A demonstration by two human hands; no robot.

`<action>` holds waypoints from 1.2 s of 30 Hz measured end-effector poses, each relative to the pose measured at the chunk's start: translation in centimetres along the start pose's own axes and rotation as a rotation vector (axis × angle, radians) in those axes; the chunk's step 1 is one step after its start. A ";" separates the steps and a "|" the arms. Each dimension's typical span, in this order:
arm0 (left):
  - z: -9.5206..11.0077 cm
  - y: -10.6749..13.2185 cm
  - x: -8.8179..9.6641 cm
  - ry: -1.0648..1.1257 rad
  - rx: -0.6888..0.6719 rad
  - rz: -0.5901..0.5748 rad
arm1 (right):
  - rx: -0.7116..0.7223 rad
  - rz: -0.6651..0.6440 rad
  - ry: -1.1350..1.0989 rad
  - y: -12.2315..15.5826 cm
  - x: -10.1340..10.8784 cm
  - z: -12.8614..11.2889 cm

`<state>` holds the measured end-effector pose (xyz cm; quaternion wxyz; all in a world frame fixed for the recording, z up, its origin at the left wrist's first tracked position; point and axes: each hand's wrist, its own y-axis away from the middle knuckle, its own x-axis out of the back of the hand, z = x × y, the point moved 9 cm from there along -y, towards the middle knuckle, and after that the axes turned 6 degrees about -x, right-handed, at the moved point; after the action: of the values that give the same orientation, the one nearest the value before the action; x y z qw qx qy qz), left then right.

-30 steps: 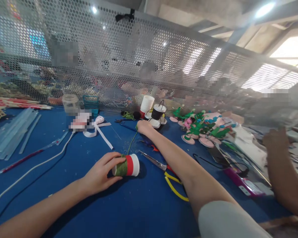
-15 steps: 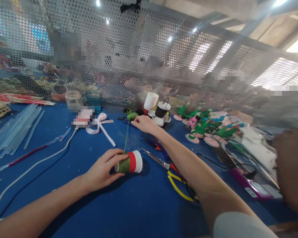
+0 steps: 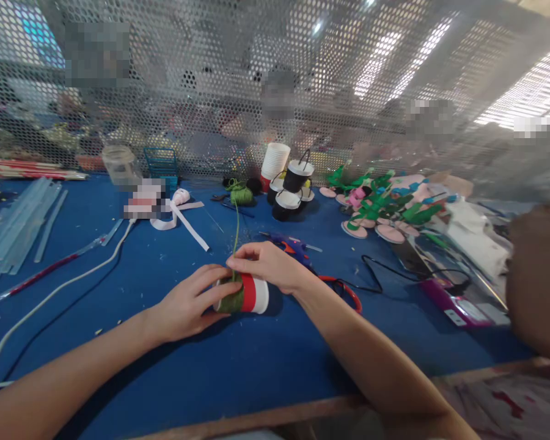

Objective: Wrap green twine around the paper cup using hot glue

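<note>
A paper cup (image 3: 255, 294) lies on its side, its wide end white, with a red band and green yarn wound around the narrower part. My left hand (image 3: 190, 302) is closed around the wound end, thumb and fingers on the yarn. The green yarn (image 3: 236, 229) runs from a small ball of green yarn (image 3: 242, 195) at the back down to the cup. Just above the cup, my right hand (image 3: 268, 266) pinches this strand between thumb and fingertips. Behind that hand lies a blue glue gun (image 3: 291, 245), partly hidden. Orange scissor handles (image 3: 348, 294) show beside my right forearm.
Black cups with handles (image 3: 286, 205) and a stack of white cups (image 3: 275, 162) stand at the back. Felt plants on pink discs (image 3: 376, 211) are right, near a purple power strip (image 3: 456, 302). Glue sticks (image 3: 25, 226) and a white cable (image 3: 68, 284) lie left. Another person's arm (image 3: 536, 281) reaches in.
My right hand has come down from beside the yarn ball to the strand at the cup. My left hand still holds the cup. The view has tilted down; the scissors are now mostly hidden.
</note>
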<state>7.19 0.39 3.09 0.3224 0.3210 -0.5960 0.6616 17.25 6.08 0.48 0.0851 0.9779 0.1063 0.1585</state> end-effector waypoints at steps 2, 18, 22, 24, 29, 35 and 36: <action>0.1 0.0 -0.1 0.009 -0.001 -0.009 | 0.011 0.028 -0.045 -0.1 0.1 0.0; -1.9 0.3 -0.1 0.232 0.232 0.020 | 0.157 0.179 -0.078 0.3 2.4 -1.2; -1.6 0.1 0.1 0.211 0.205 0.032 | 0.140 0.151 -0.070 0.1 2.1 -0.8; -1.2 0.0 0.4 0.190 0.173 0.046 | 0.119 0.126 -0.068 0.1 1.9 -0.5; -0.6 -0.3 0.8 0.140 0.101 0.058 | 0.066 0.094 -0.054 0.0 1.4 0.1; -0.2 -0.5 1.0 0.093 0.043 0.077 | 0.032 0.083 -0.040 0.1 1.2 0.4; -0.1 -0.5 1.0 0.084 0.034 0.081 | 0.025 0.081 -0.036 0.1 1.2 0.5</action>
<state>7.01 0.58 4.21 0.3146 0.2740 -0.5832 0.6970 18.49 6.24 0.39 0.0683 0.9851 0.0670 0.1429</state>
